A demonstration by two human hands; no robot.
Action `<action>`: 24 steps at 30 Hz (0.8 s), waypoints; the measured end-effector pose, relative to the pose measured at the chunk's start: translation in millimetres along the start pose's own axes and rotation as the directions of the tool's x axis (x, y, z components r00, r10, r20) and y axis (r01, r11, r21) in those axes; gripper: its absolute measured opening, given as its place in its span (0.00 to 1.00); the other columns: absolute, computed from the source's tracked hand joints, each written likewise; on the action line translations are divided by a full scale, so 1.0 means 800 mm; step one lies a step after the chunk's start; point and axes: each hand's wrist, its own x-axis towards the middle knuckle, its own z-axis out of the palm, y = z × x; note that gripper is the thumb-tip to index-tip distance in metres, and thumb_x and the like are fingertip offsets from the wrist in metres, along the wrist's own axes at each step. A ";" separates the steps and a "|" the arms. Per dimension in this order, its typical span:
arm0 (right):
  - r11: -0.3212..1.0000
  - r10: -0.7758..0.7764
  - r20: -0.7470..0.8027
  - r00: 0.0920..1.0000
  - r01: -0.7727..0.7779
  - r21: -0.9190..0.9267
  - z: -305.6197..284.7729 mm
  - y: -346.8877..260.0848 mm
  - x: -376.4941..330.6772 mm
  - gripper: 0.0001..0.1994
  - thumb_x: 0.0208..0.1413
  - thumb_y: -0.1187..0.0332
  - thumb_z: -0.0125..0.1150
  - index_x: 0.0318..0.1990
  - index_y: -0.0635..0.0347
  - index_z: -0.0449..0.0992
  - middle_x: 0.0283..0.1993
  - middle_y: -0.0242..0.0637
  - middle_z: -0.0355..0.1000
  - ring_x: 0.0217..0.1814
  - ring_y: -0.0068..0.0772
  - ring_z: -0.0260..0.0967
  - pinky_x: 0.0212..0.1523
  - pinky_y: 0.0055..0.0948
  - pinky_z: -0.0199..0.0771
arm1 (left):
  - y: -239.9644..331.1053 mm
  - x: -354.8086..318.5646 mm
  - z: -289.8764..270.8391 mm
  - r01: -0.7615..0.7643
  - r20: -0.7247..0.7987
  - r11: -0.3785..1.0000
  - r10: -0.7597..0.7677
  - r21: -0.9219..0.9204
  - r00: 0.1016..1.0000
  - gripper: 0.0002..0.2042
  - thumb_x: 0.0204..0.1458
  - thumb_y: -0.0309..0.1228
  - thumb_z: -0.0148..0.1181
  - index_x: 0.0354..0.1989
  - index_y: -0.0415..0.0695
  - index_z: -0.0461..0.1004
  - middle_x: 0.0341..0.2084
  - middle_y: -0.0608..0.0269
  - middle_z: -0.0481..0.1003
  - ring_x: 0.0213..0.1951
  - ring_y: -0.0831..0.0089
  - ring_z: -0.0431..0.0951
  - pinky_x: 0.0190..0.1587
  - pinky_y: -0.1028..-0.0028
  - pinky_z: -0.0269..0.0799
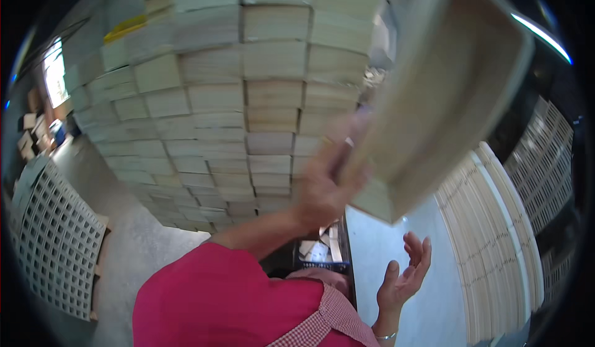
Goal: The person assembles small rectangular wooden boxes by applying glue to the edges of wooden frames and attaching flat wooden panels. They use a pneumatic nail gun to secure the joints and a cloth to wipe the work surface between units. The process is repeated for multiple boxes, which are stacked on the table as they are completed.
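My left hand (322, 189) grips a shallow, pale wooden box (455, 93) by its near lower edge. The box is raised and tilted, with its hollow inside showing, and it blurs with motion. My left arm, in a pink sleeve, reaches across in front of me. Apart from the box, my right hand (404, 282) is held up over the white tabletop (427, 241), its fingers apart and loosely curled. Nothing is in it, and a thin bracelet circles the wrist.
A tall wall of stacked pale wooden boxes (214, 102) stands ahead. Upright rows of thin wooden pieces (489, 248) line the right of the table. A dark crate (323, 264) of wood pieces sits beside the table. Grid-like stacked pieces (59, 241) rest on a pallet at left.
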 end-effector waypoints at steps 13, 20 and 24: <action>0.959 0.181 0.201 0.963 -0.218 0.180 0.047 0.014 -0.021 0.34 0.59 0.70 0.64 0.72 0.65 0.59 0.55 0.44 0.74 0.51 0.34 0.73 0.54 0.33 0.70 | 0.272 0.316 -0.508 0.105 -0.377 0.980 -0.034 0.169 0.926 0.10 0.57 0.23 0.60 0.45 0.33 0.73 0.42 0.52 0.75 0.45 0.66 0.78 0.51 0.66 0.77; 0.949 0.239 0.210 0.948 -0.274 0.156 0.046 0.016 -0.028 0.33 0.59 0.73 0.64 0.71 0.65 0.60 0.53 0.43 0.74 0.49 0.31 0.73 0.52 0.32 0.70 | 0.233 0.356 -0.499 0.417 -0.406 0.908 -0.366 0.043 0.838 0.12 0.49 0.28 0.58 0.41 0.35 0.78 0.35 0.52 0.82 0.41 0.56 0.84 0.54 0.57 0.79; 0.934 0.283 0.213 0.935 -0.319 0.160 0.047 0.017 -0.035 0.32 0.58 0.75 0.62 0.70 0.66 0.61 0.53 0.43 0.74 0.48 0.31 0.74 0.51 0.31 0.72 | 0.239 0.375 -0.505 0.491 -0.282 0.863 -0.445 0.118 0.850 0.12 0.51 0.27 0.60 0.42 0.34 0.78 0.35 0.53 0.82 0.39 0.58 0.84 0.54 0.54 0.80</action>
